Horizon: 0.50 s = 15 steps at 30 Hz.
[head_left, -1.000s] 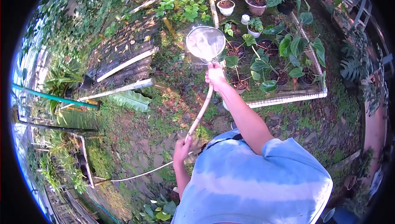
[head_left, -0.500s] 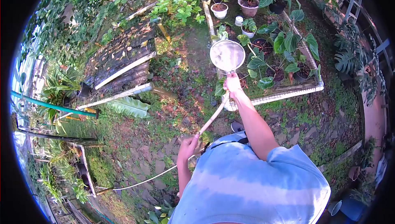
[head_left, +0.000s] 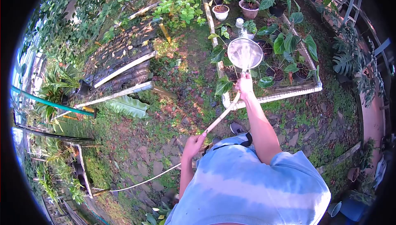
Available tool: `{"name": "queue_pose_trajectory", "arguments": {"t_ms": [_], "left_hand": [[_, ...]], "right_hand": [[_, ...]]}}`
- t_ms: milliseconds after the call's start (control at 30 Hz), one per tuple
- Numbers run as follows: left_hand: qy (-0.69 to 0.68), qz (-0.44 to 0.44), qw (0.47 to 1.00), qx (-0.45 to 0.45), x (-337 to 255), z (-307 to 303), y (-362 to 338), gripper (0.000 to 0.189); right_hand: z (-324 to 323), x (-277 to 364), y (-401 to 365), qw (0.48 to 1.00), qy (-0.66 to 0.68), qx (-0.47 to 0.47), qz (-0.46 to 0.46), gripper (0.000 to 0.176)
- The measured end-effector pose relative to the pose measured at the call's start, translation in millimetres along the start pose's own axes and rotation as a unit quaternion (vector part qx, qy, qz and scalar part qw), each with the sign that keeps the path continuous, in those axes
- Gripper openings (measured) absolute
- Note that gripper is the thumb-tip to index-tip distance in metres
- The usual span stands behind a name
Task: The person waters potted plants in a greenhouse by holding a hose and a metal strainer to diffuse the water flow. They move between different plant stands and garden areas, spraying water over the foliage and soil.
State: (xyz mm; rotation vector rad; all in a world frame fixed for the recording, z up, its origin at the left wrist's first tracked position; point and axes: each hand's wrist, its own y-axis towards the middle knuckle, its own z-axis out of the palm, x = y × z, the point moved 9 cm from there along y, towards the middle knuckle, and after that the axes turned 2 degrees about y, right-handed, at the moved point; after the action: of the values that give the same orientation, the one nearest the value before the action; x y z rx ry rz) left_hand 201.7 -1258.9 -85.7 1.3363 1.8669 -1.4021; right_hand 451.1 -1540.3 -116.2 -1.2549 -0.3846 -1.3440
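Note:
My right hand (head_left: pixel 244 84) is closed around the end of a pale hose (head_left: pixel 222 115) and the handle of a round mesh strainer (head_left: pixel 245 53). A whitish streak, apparently water, runs from the hose end across the strainer's mesh. The strainer is over potted plants with heart-shaped leaves (head_left: pixel 279 44). Lower and to the left, my left hand (head_left: pixel 193 145) is wrapped around the same hose. From there the hose trails left along the ground.
A white-edged mesh bed (head_left: pixel 280 96) holds several pots, including a white pot (head_left: pixel 221 13). Leaf-strewn corrugated sheeting (head_left: pixel 123 53) and a white pole (head_left: pixel 126 70) lie to the left. A blue tub (head_left: pixel 354 208) stands at lower right.
My right hand has moved right with the strainer and hose end, further over the potted plants. My left hand has shifted slightly right, still holding the hose.

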Motion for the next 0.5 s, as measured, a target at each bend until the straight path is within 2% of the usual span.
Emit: {"name": "queue_pose_trajectory", "arguments": {"t_ms": [67, 233, 500], "left_hand": [[-0.007, 0.012, 1.0, 0.002, -1.4, -2.4, -2.8, 0.057], [-0.008, 0.02, 0.999, 0.037, 4.6, -4.2, -7.9, 0.057], [-0.033, 0.024, 0.999, 0.033, 29.8, -9.2, -15.8, 0.054]], "right_hand": [[4.7, -3.4, -2.0, 1.0, -0.014, 0.012, 0.011, 0.012], [22.6, -19.3, -11.8, 0.991, -0.042, 0.109, 0.071, 0.013], [43.6, -44.8, -16.1, 0.986, -0.063, 0.138, 0.072, 0.016]]}}
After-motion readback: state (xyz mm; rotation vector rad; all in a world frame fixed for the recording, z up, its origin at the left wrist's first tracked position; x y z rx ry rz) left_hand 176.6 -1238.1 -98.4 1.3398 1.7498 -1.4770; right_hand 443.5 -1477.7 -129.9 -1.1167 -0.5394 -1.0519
